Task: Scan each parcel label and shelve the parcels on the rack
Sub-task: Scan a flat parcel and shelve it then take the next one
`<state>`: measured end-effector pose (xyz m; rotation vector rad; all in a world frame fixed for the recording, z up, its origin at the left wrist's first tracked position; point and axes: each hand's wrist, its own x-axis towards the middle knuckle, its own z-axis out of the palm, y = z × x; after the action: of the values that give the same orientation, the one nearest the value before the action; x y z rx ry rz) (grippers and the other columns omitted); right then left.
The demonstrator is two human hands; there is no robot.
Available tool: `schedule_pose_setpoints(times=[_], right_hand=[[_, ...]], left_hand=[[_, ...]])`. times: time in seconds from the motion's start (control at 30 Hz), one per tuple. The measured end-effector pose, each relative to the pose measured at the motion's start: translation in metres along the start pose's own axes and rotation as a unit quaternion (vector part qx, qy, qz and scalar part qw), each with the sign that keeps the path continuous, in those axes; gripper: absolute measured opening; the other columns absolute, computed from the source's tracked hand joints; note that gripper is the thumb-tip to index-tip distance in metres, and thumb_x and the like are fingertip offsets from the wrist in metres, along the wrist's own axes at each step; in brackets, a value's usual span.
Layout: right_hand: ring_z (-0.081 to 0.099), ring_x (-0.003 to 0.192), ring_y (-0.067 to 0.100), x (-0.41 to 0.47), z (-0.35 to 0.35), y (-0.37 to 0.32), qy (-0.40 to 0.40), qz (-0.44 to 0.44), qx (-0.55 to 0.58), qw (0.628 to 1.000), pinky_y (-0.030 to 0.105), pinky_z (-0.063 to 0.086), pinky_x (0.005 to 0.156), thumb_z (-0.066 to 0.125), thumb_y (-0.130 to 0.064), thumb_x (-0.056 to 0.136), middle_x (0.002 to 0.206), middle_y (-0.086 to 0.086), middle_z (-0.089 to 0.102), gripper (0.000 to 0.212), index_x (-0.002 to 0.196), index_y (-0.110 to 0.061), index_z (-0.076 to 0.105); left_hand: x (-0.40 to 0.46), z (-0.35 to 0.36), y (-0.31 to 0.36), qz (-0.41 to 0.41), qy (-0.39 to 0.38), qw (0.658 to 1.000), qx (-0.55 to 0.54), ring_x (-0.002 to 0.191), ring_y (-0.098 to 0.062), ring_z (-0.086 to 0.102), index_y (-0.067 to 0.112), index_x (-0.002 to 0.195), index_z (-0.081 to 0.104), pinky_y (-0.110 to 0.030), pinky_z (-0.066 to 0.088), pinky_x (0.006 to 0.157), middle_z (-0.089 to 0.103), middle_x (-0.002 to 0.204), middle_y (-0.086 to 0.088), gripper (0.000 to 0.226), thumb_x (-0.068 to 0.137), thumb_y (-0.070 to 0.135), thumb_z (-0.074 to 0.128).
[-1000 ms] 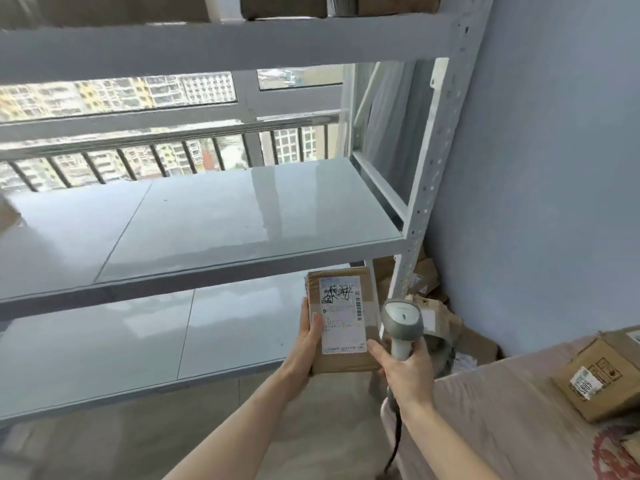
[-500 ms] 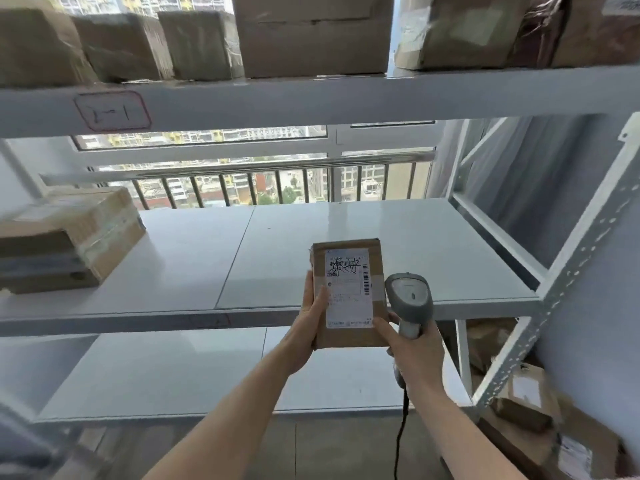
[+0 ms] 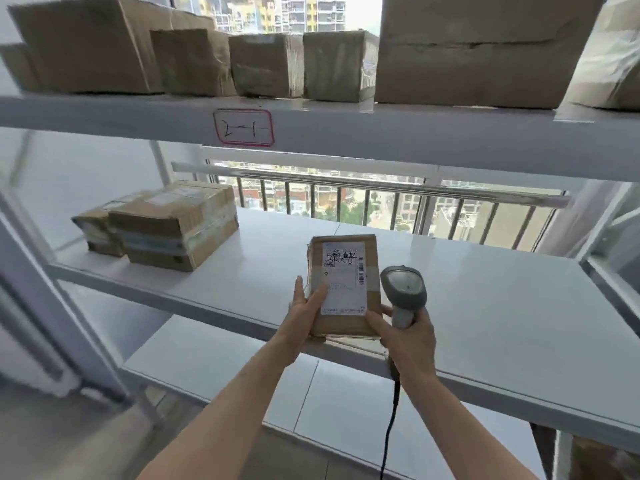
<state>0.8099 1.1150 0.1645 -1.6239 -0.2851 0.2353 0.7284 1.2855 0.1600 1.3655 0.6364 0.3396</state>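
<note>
My left hand (image 3: 304, 308) grips the flat brown cardboard parcel (image 3: 344, 285) by its left edge, white label up, over the front edge of the white metal rack's middle shelf (image 3: 485, 306). My right hand (image 3: 408, 336) wraps the grey handheld scanner (image 3: 403, 291), one finger steadying the parcel's corner, probably for shelving.

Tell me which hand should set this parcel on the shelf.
Left. The left hand grips the parcel over the shelf; the right hand holds the scanner.
</note>
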Motion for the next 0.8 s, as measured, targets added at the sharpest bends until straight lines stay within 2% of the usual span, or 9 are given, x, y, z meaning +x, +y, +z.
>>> schedule_pose_setpoints(times=[0.07,0.1,0.2,0.3,0.37,0.43,0.57,0.7,0.8], right_hand=[[0.072,0.093,0.022,0.01,0.018,-0.003,-0.01,0.008,-0.001,1.0,0.054,0.058,0.088,0.09,-0.037,0.062,0.092,-0.018,0.077,0.053,0.107,-0.035,0.062],[0.072,0.093,0.022,0.016,0.028,-0.004,-0.013,0.013,-0.001,1.0,0.054,0.058,0.088,0.09,-0.032,0.065,0.092,-0.016,0.077,0.051,0.108,-0.034,0.062],[0.072,0.09,0.023,0.03,0.06,-0.009,-0.016,0.02,-0.009,1.0,0.052,0.058,0.088,0.09,-0.026,0.07,0.093,-0.011,0.077,0.048,0.109,-0.027,0.061],[0.07,0.091,0.021,0.043,0.099,-0.016,-0.019,0.021,-0.016,0.999,0.042,0.055,0.084,0.088,-0.025,0.073,0.093,-0.009,0.074,0.045,0.107,-0.021,0.059],[0.066,0.092,0.02,0.051,0.127,-0.023,-0.016,0.02,-0.018,1.0,0.031,0.045,0.079,0.087,-0.024,0.074,0.095,-0.006,0.072,0.044,0.106,-0.018,0.058],[0.063,0.09,0.02,0.059,0.156,-0.029,-0.012,0.021,-0.02,0.999,0.028,0.04,0.079,0.087,-0.024,0.076,0.095,-0.004,0.069,0.042,0.105,-0.018,0.057],[0.059,0.091,0.021,0.074,0.216,-0.036,-0.008,0.03,-0.039,0.999,0.03,0.042,0.08,0.085,-0.026,0.079,0.098,-0.001,0.065,0.043,0.106,-0.02,0.053],[0.06,0.094,0.023,0.085,0.269,-0.038,-0.003,0.044,-0.06,0.997,0.033,0.046,0.083,0.085,-0.03,0.079,0.098,0.0,0.062,0.044,0.106,-0.02,0.051],[0.061,0.094,0.023,0.092,0.3,-0.039,-0.001,0.056,-0.072,0.996,0.036,0.051,0.086,0.084,-0.031,0.08,0.101,0.002,0.064,0.044,0.106,-0.019,0.052]], left_hand=[[0.008,-0.011,0.006,-0.014,0.02,1.0,-0.007,0.114,-0.029,0.068,0.035,0.158,0.007,-0.042,0.061,0.079,0.061,0.137,-0.007,0.098,0.086,0.071,0.062],[0.012,-0.017,0.01,-0.019,0.037,0.999,-0.006,0.11,-0.03,0.069,0.03,0.155,0.013,-0.041,0.061,0.074,0.063,0.132,-0.01,0.085,0.092,0.065,0.059],[0.024,-0.039,0.019,-0.03,0.075,0.997,0.004,0.103,-0.03,0.066,0.021,0.143,0.023,-0.045,0.059,0.079,0.062,0.121,-0.013,0.069,0.096,0.055,0.06],[0.04,-0.069,0.024,-0.031,0.089,0.996,0.008,0.1,-0.027,0.065,0.018,0.134,0.03,-0.045,0.059,0.082,0.059,0.12,-0.013,0.066,0.089,0.05,0.066],[0.054,-0.091,0.029,-0.027,0.086,0.996,0.014,0.1,-0.025,0.065,0.019,0.133,0.034,-0.046,0.059,0.086,0.06,0.119,-0.009,0.072,0.078,0.051,0.069],[0.067,-0.115,0.035,-0.023,0.082,0.996,0.027,0.101,-0.022,0.065,0.021,0.133,0.039,-0.044,0.058,0.088,0.062,0.117,-0.005,0.078,0.069,0.054,0.068],[0.095,-0.166,0.045,-0.011,0.081,0.996,0.035,0.103,-0.02,0.067,0.024,0.131,0.053,-0.039,0.055,0.083,0.068,0.119,-0.004,0.073,0.067,0.056,0.071],[0.123,-0.21,0.049,-0.019,0.117,0.993,0.009,0.103,-0.02,0.065,0.018,0.13,0.051,-0.04,0.055,0.086,0.066,0.117,-0.005,0.074,0.073,0.055,0.08],[0.138,-0.233,0.049,-0.015,0.153,0.988,0.008,0.092,-0.01,0.062,0.014,0.124,0.05,-0.026,0.047,0.071,0.063,0.11,-0.002,0.058,0.086,0.047,0.078]])
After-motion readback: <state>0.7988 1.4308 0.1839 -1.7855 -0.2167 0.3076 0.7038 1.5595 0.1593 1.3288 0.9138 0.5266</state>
